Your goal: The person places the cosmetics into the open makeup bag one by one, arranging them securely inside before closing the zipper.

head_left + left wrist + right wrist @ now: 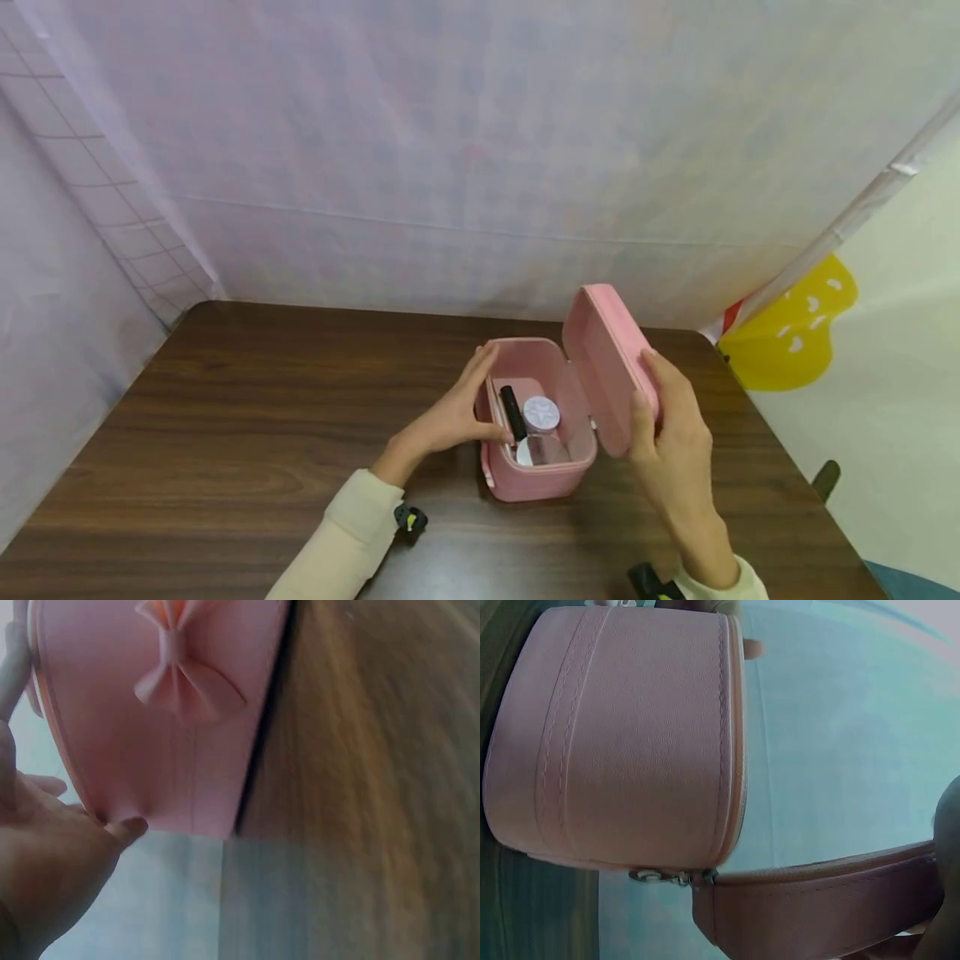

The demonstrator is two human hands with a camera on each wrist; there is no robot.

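A pink makeup case (536,483) stands on the table with its lid (628,342) swung up to the right. My left hand (450,417) grips the case's left side, thumb at the near corner of the rim and fingers at the far one. My right hand (671,446) holds the lid's outer edge between thumb and fingers. Inside lie a black tube (513,412), a round white compact with a star (541,413) and a white-and-clear item (527,452) nearer me. A pink bow (174,656) decorates the case's side in the left wrist view.
The dark wood table (247,425) extends left of the case. A pale curtain (450,167) hangs behind its far edge. Past the right edge are a yellow shape (795,333) and a dark rounded object (827,481). A zipper pull (656,876) shows by the lid's hinge.
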